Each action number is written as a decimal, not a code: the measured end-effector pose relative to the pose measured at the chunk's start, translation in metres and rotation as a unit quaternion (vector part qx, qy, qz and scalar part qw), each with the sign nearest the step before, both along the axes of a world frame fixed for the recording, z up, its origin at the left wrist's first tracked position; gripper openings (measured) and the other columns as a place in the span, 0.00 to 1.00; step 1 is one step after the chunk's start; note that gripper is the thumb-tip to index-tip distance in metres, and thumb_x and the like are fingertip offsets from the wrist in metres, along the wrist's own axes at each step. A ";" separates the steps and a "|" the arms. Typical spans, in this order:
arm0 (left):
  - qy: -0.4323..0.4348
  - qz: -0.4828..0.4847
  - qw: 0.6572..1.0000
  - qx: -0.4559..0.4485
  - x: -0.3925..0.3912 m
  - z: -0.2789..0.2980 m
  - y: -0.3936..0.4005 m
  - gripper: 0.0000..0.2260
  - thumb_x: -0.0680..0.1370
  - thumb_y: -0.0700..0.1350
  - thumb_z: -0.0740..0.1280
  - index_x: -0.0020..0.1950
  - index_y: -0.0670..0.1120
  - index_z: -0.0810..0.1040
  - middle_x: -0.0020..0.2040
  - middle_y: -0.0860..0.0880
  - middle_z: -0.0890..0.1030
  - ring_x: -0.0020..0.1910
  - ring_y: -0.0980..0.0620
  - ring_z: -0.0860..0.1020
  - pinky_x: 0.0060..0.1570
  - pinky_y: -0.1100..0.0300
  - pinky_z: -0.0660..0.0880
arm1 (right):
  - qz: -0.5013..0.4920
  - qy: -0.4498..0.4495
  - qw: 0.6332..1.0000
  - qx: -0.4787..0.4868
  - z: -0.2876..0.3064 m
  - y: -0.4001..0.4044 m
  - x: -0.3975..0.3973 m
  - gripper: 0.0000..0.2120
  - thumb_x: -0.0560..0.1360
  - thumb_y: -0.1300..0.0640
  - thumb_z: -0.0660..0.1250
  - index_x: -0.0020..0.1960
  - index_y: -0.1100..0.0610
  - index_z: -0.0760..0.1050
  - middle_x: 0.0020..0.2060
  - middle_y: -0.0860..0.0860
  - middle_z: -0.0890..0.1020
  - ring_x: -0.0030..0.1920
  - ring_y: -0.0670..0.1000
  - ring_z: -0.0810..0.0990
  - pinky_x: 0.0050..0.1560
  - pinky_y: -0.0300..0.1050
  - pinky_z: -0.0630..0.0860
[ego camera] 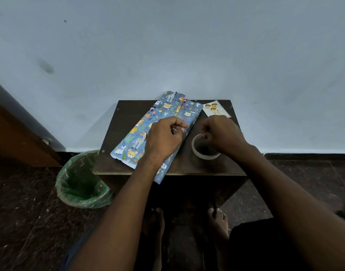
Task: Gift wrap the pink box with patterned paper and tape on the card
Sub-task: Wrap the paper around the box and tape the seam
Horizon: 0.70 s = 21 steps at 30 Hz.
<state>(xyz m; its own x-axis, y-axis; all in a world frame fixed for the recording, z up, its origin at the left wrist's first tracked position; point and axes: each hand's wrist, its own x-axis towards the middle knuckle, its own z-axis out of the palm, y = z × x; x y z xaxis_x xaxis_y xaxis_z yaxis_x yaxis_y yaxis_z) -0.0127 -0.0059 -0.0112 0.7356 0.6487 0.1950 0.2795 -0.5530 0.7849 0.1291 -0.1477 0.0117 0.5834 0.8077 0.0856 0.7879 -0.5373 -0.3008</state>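
Setting: pale blue-grey wall (167,45), dark speckled floor (30,222), small dark wooden table (126,122) set against the wall.

Patterned paper (167,112): blue, printed with cartoon animals, folded over into a long flat parcel lying diagonally across the table, near end past the front edge. Box itself hidden by the wrap.

Left hand (164,136): resting on the parcel near its right edge, fingers curled inward, thumb and forefinger together; whether pinching a strip of tape, cannot tell.

Right hand (219,132): fingers curled down together onto the far rim of the tape roll (203,146), which lies flat on the table just beside the parcel.

Card (216,109): white, gold ornaments and lettering, at the far right corner of the table, apart from both hands.

Green lined waste bin (82,180): on the floor, left of the table.

Bare feet (217,222): under the table.
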 end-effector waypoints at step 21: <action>-0.109 0.034 0.860 -0.497 -0.002 0.027 -0.014 0.12 0.78 0.41 0.77 0.58 0.36 0.86 0.54 0.37 0.88 0.49 0.45 0.85 0.40 0.65 0.83 | 0.022 -0.077 0.969 0.233 0.004 0.009 -0.021 0.07 0.73 0.67 0.64 0.44 0.57 0.69 0.40 0.54 0.76 0.40 0.60 0.73 0.36 0.57 0.72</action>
<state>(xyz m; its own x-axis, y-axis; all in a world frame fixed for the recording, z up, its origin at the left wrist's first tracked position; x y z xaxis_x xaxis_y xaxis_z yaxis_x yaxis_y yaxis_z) -0.0151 -0.0196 0.0160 0.7055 0.6152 -0.3518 0.0703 0.4331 0.8986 0.1079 -0.1384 0.0158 0.5007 0.6841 0.5304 0.8617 -0.3356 -0.3807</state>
